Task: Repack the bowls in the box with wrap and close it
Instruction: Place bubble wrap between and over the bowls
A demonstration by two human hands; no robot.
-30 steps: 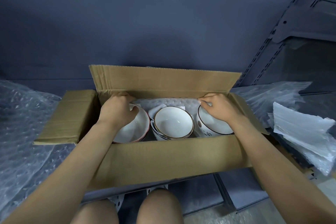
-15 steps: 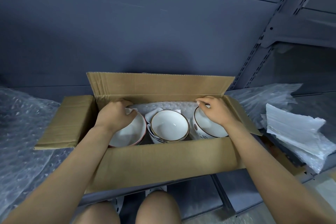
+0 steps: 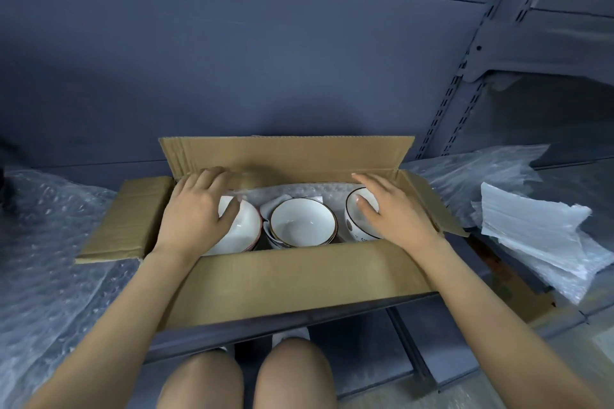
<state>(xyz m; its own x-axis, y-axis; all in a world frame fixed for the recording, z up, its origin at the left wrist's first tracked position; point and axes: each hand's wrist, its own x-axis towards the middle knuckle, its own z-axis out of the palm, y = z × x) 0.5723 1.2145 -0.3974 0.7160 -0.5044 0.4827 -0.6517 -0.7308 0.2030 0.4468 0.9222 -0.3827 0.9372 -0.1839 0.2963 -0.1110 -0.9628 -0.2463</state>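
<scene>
An open cardboard box (image 3: 292, 279) stands on a grey shelf, its far flap upright. Inside are three stacks of white bowls: a left one (image 3: 244, 229), a middle one (image 3: 302, 222) and a right one (image 3: 357, 226) with a dark rim. Bubble wrap (image 3: 299, 191) lines the box's far side behind them. My left hand (image 3: 199, 209) hovers over the left bowl with fingers spread and straight, holding nothing. Over the right bowl my right hand (image 3: 388, 206) is likewise flat, fingers extended toward the far wall.
Loose bubble wrap (image 3: 43, 249) covers the shelf left of the box. More clear wrap (image 3: 471, 173) and a folded white foam sheet (image 3: 538, 236) lie at the right. A slotted shelf upright (image 3: 465, 76) rises at the back right. My knees show below the shelf edge.
Both hands have let go of the wrap at the box's far side and opened, fingers now straight above the outer bowls. The view has tilted slightly.
</scene>
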